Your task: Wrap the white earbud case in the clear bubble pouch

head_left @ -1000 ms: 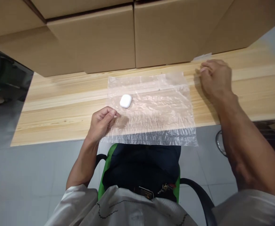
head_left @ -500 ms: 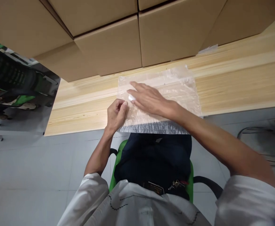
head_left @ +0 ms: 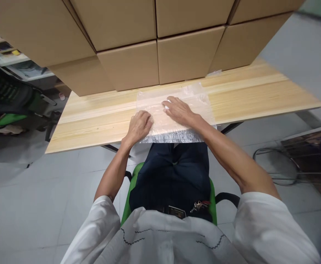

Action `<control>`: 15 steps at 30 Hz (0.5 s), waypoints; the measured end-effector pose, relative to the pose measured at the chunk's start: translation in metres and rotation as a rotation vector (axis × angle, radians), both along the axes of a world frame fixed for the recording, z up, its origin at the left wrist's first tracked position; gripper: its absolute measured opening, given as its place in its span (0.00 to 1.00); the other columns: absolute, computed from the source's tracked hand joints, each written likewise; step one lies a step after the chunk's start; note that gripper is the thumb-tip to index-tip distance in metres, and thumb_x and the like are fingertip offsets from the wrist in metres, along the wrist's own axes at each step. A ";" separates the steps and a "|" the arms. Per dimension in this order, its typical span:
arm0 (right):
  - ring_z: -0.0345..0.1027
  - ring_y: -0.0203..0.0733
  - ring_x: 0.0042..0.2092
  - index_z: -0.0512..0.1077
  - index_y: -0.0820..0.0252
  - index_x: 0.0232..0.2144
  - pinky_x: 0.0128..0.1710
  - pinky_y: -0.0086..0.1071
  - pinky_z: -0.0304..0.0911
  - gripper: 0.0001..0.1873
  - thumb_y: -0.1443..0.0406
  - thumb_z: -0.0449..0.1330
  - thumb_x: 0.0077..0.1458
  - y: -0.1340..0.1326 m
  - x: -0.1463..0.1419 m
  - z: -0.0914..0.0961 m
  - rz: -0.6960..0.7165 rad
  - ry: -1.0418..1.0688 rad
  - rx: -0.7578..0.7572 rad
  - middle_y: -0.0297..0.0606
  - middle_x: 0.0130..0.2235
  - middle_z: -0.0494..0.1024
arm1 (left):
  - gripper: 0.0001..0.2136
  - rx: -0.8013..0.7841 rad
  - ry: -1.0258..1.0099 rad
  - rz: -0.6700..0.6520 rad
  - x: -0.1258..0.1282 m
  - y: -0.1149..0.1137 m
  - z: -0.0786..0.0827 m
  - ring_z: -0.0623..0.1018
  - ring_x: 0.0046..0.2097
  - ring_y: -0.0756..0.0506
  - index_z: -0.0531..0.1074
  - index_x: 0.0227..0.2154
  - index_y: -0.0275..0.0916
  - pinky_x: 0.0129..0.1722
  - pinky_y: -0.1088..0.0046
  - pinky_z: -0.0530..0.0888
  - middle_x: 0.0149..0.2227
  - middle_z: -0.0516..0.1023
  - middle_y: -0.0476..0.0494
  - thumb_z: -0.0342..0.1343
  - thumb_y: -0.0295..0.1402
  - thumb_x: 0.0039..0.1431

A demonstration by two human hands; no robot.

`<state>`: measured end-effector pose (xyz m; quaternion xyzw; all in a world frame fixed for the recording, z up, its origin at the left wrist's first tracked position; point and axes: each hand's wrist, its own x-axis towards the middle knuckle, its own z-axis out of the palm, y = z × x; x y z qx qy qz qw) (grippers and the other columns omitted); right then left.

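Note:
A thin, clear plastic bag (head_left: 188, 126) lies wrinkled and flat on the wooden table (head_left: 94, 123), its near edge hanging past the front above my lap. At the bag's left edge, my left hand (head_left: 140, 126) has its fingers curled in, with the thumb close against them and the plastic at the fingertips. My right hand (head_left: 179, 111) rests palm down on the middle of the bag, fingers stretched forward and slightly bent. Small white coverings show at its fingertips; whether they are finger cots I cannot tell.
Stacked cardboard boxes (head_left: 128, 66) stand along the table's back. A scrap of clear plastic (head_left: 214, 73) lies at their foot. I sit on a green chair (head_left: 131, 187) with black armrests. Another chair (head_left: 8, 88) and shelves are at left; a round-framed stool (head_left: 276, 167) is at right.
The view has shifted, showing more of the table's right end. My right hand has slid to the right over the bag, away from my left hand, which stays at the left edge.

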<state>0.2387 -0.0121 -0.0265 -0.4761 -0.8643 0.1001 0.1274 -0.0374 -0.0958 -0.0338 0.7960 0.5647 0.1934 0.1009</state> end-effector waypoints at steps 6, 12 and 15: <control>0.70 0.66 0.81 0.77 0.65 0.79 0.85 0.64 0.65 0.29 0.63 0.54 0.86 0.032 0.083 -0.015 -0.353 0.048 0.022 0.66 0.82 0.75 | 0.20 -0.016 0.168 0.021 0.009 -0.007 0.005 0.80 0.75 0.24 0.83 0.69 0.37 0.76 0.42 0.75 0.79 0.81 0.22 0.51 0.38 0.89; 0.73 0.70 0.73 0.82 0.65 0.74 0.80 0.64 0.68 0.29 0.63 0.53 0.83 0.024 0.106 -0.003 -0.467 0.041 0.019 0.71 0.77 0.79 | 0.18 0.009 0.176 0.017 0.012 -0.017 0.008 0.82 0.77 0.27 0.84 0.68 0.39 0.76 0.47 0.77 0.80 0.82 0.25 0.54 0.36 0.90; 0.71 0.75 0.76 0.81 0.71 0.74 0.79 0.66 0.70 0.31 0.64 0.49 0.83 0.013 0.100 0.007 -0.543 -0.007 -0.010 0.76 0.78 0.77 | 0.18 0.006 0.199 0.020 0.012 -0.019 0.009 0.82 0.77 0.27 0.84 0.69 0.38 0.76 0.46 0.77 0.81 0.81 0.24 0.53 0.37 0.90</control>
